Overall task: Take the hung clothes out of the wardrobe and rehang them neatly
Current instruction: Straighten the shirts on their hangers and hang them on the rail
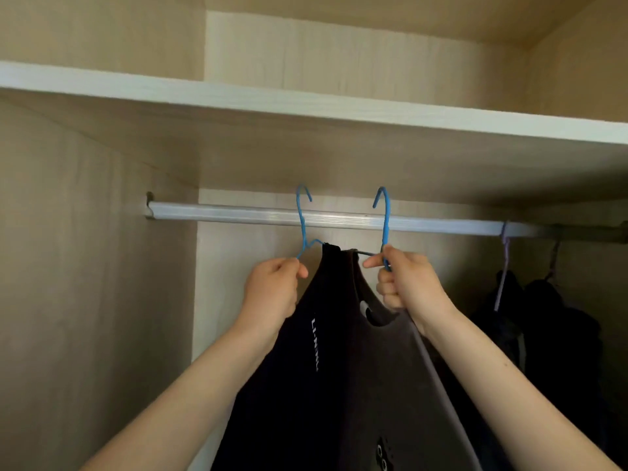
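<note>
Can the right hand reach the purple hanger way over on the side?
Probably not right now. The right hand is closed on a blue hanger carrying a dark shirt. The purple hanger hangs further right along the rail, nothing between.

Head-worn view, close, angled slightly upward at the wardrobe rail (326, 219) and shelf (306, 105).

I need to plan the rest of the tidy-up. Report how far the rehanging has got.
Done: hard to judge; a lilac hanger with dark clothes hangs on the rail at the right, rehung or untouched, I cannot tell. In hand: the left hand and right hand each grip a blue hanger carrying dark garments, hooks raised above the rail. Left: seat both hooks and straighten the garments.
</note>
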Demonstrator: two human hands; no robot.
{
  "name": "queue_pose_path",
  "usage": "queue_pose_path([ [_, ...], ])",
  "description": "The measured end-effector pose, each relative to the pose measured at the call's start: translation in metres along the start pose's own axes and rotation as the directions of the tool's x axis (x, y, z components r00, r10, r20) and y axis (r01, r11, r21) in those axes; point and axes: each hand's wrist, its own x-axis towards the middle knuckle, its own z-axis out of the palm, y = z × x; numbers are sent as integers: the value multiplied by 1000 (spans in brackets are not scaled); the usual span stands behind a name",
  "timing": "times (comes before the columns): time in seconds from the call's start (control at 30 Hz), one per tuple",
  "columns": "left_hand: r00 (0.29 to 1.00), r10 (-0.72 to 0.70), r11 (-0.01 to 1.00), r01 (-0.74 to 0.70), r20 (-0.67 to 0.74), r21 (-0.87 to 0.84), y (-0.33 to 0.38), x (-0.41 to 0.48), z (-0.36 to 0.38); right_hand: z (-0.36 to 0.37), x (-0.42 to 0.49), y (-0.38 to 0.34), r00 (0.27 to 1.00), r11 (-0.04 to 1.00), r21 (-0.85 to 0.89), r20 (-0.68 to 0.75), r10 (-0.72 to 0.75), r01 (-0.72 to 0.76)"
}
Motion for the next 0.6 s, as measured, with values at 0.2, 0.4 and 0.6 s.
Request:
queue_pose_path([
  [0.2, 995, -67, 993, 73, -74, 96, -2, 47, 12, 26, 44, 3, 1000, 1000, 6, -16, 17, -17],
  [0.4, 969, -223, 974, 227, -103, 23, -25, 52, 12, 31, 60, 32, 991, 991, -10, -22, 134, -134],
  [0.6, 966, -258, 965, 257, 8, 43, -25, 51, -2, 29, 67, 41, 981, 979, 59, -8, 195, -194],
])
